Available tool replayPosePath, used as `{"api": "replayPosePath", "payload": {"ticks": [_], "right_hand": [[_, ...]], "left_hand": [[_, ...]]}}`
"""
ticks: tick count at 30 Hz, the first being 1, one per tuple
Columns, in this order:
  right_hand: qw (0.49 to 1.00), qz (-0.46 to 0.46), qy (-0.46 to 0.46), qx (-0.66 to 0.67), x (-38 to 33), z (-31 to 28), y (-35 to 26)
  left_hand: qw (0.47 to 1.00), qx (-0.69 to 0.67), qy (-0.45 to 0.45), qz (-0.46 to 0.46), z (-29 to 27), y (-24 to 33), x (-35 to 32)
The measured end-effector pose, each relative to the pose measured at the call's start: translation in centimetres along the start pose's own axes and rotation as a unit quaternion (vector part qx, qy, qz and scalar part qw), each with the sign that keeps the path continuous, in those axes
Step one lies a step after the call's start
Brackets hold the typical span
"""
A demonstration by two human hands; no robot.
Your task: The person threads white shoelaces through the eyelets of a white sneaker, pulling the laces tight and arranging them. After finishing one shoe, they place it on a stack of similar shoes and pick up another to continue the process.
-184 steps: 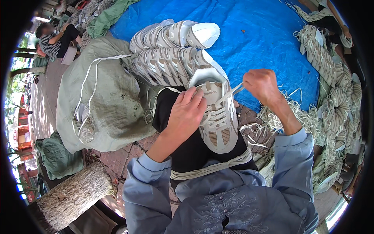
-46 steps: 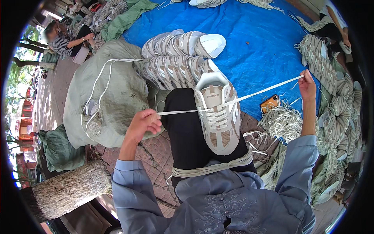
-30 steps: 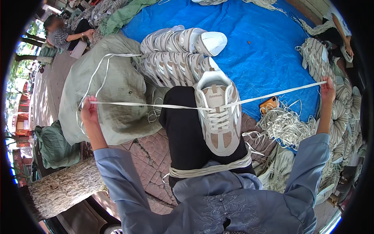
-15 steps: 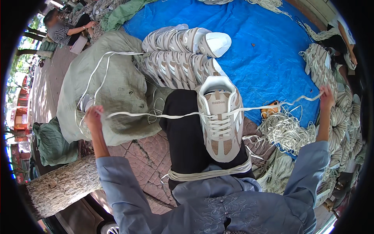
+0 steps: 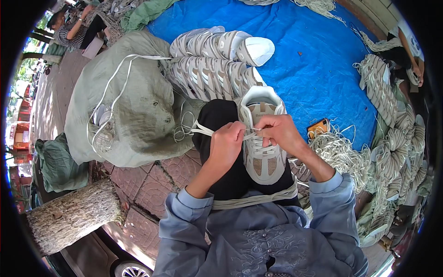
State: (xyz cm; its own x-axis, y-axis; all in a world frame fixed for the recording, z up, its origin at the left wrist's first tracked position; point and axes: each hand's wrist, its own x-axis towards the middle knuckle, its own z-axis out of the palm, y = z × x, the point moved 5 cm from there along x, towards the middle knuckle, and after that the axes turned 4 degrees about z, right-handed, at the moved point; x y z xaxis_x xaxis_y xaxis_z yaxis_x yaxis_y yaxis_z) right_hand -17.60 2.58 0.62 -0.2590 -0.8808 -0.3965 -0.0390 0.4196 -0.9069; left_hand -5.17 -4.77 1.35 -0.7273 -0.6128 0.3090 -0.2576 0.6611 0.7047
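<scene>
A beige and white sneaker upper lies on my black-trousered lap, its toe toward me and its lower eyelets laced. Over the upper eyelets, my left hand is closed in a pinch on the white shoelace. A loop and loose length of that lace stick out to the left of this hand. Close beside it, my right hand also pinches the lace at the tongue, thumb and forefinger together. The fingers partly cover the lacing. A bundle of laces crosses my thighs.
Rows of similar uppers lie on a blue tarp. A big grey-green sack stands left, a tree trunk below it. Loose laces and an orange-cased object lie right. People sit at far left and far right.
Both hands have come inward from wide apart, where they stretched the lace out sideways, and now meet over the upper. The person at far left has raised an arm.
</scene>
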Motion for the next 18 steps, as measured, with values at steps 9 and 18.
{"api": "replayPosePath", "payload": {"ticks": [9,18], "right_hand": [[0.997,0.016,-0.027,0.076,0.4,0.2,1.2],[0.994,0.008,-0.029,0.101,0.4,0.2,1.5]], "left_hand": [[0.963,0.237,-0.037,0.122,1.2,2.1,-1.1],[0.978,0.175,-0.012,0.117,1.2,1.5,-0.8]]}}
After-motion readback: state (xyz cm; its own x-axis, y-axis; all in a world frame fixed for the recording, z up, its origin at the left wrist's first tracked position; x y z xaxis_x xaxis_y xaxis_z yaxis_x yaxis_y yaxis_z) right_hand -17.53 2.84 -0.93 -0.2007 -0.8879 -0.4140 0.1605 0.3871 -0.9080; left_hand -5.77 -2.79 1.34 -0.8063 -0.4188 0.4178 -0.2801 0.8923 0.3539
